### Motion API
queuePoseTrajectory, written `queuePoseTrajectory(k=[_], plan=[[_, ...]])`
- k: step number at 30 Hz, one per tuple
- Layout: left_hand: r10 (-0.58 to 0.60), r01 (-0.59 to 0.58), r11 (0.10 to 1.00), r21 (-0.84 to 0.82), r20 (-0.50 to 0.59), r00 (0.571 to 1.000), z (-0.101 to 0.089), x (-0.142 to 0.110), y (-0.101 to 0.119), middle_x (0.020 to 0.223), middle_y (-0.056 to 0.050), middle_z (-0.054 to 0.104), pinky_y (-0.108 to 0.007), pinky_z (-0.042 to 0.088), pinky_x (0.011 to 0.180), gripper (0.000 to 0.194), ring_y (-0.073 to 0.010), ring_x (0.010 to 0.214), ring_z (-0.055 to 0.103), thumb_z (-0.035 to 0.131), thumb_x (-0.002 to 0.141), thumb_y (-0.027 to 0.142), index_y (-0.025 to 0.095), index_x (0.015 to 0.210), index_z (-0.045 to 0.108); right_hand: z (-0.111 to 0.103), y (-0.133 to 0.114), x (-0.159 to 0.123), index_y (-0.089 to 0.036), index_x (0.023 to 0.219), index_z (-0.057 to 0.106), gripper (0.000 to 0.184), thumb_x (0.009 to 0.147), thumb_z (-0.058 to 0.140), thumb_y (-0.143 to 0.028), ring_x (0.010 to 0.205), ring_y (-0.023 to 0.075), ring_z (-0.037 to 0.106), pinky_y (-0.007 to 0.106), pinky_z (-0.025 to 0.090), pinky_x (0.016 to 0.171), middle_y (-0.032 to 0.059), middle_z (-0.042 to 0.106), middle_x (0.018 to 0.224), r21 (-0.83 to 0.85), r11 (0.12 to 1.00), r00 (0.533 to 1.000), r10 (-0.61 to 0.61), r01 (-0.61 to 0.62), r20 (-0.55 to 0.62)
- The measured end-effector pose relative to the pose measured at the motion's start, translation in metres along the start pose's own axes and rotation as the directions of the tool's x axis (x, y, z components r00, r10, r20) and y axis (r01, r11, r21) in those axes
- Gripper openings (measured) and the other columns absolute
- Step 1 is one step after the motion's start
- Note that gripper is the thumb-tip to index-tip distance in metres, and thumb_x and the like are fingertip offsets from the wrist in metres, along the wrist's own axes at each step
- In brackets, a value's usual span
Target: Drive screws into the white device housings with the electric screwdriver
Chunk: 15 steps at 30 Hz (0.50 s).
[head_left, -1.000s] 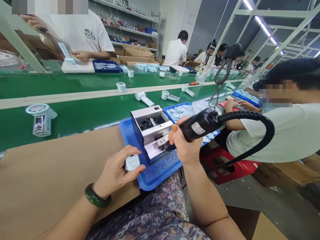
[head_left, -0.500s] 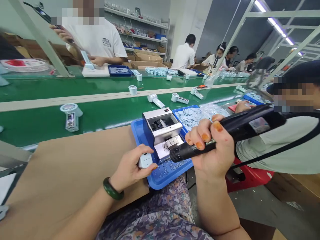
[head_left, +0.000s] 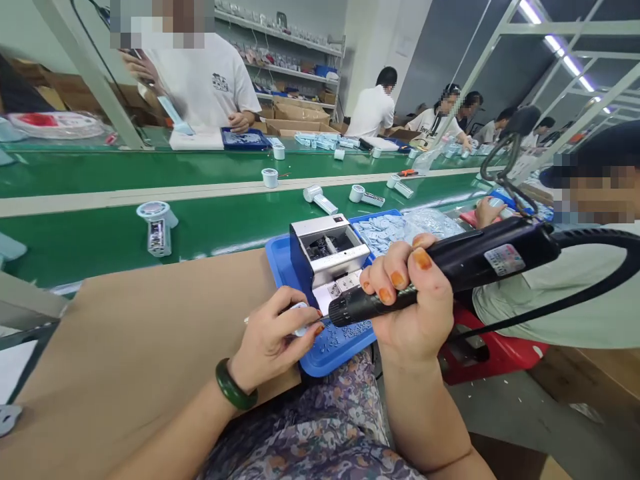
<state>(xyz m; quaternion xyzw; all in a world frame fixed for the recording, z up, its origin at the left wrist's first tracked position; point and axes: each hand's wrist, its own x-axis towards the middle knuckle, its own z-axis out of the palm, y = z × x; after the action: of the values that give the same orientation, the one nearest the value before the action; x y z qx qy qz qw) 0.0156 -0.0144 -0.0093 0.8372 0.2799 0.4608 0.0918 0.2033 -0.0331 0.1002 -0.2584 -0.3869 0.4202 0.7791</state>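
My right hand [head_left: 417,293] is wrapped round a black electric screwdriver [head_left: 465,260], held aslant with its nose toward the left. The thin bit reaches to the fingertips of my left hand [head_left: 277,333]. Those fingers are closed round a small light-blue plastic part [head_left: 301,308], mostly hidden by them; whether the bit touches it I cannot tell. Just beyond both hands a screw feeder [head_left: 327,250] stands in a blue tray [head_left: 280,257]. Small loose screws [head_left: 345,333] are scattered over the tray's near end.
Brown cardboard [head_left: 150,347] covers the bench at left. Light-blue handheld housings [head_left: 159,230] lie along the green conveyor [head_left: 220,227]. Behind the feeder, another bin holds flat light-blue pieces [head_left: 383,230]. A co-worker [head_left: 540,287] sits close at right, and a cable [head_left: 540,290] trails from the screwdriver.
My left hand has turned, covering more of the light-blue part, and moved slightly right. The screwdriver has shifted left, bringing its bit to the left fingertips.
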Motion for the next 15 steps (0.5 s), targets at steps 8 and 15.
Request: queuePoseTrajectory(k=[8,15], plan=[[0.102,-0.111,0.991,0.07,0.126,0.987,0.014,0.008,-0.003,0.093,-0.005,0.067,-0.022,0.047,0.059,0.022,-0.0119,0.064,0.062,0.062,0.108,0.034,0.022,0.097,0.077,-0.035,-0.013,0.018,-0.026,0.087,0.055,0.026,0.082,0.08,-0.029,0.04,0.0046,0.045,0.022,0.047,0.048,-0.0134,0.05,0.058,-0.091,0.966,0.96,-0.253,0.243,-0.12],[0.093,-0.095,0.995,0.015,0.089,0.992,0.005,0.004,-0.011,0.097,-0.006,0.067,-0.022,0.049,0.061,0.019,-0.0126,0.067,0.064,0.064,0.109,0.037,0.021,0.103,0.073,-0.047,0.026,0.016,-0.025,0.095,0.063,0.018,0.092,0.08,-0.032,0.045,0.0082,0.055,0.025,0.049,0.05,-0.0101,0.057,0.06,-0.199,0.946,0.967,-0.253,0.256,0.045]])
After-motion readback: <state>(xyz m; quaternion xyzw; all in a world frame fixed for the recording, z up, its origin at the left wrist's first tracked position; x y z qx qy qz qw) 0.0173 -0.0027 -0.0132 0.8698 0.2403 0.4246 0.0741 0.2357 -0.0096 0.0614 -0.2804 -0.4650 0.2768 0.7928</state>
